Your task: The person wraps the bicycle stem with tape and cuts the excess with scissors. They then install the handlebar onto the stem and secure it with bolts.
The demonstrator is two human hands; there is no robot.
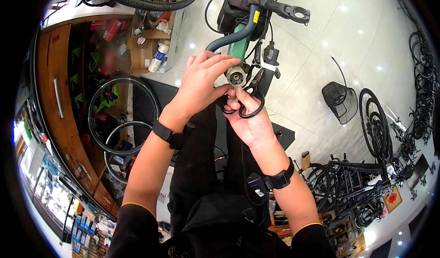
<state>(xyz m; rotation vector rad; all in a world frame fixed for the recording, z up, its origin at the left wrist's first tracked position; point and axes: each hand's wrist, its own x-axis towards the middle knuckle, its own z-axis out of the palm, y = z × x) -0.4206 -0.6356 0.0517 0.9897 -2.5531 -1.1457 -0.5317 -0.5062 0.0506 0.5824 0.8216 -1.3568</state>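
Left hand (pixel 204 77) is clamped on the round tube end (pixel 236 77), fingertips at its upper rim and thumb at its lower side. Just below, the right hand (pixel 251 123) is curled on the scissors (pixel 263 106), thumb raised toward the tube end; the blades are hard to make out. Beyond both hands are the green frame (pixel 238 51) and handlebar (pixel 241 35); right of them, a basket (pixel 347 109).

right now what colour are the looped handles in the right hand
The looped handles are black, clearest in the head view.
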